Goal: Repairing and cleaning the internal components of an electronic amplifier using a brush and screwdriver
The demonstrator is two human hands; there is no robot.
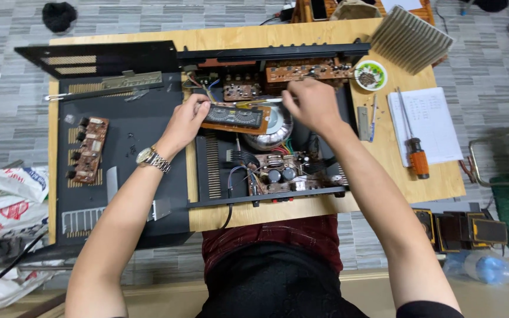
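While pinching board (237, 117), left hand (185, 121).

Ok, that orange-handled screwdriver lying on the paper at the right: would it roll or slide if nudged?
The screwdriver has a rounded handle, so it would probably roll sideways. It lies partly on a smooth paper sheet, which may let it slide too. Its thin metal shaft looks stiff, and the thick handle likely carries most of the weight.
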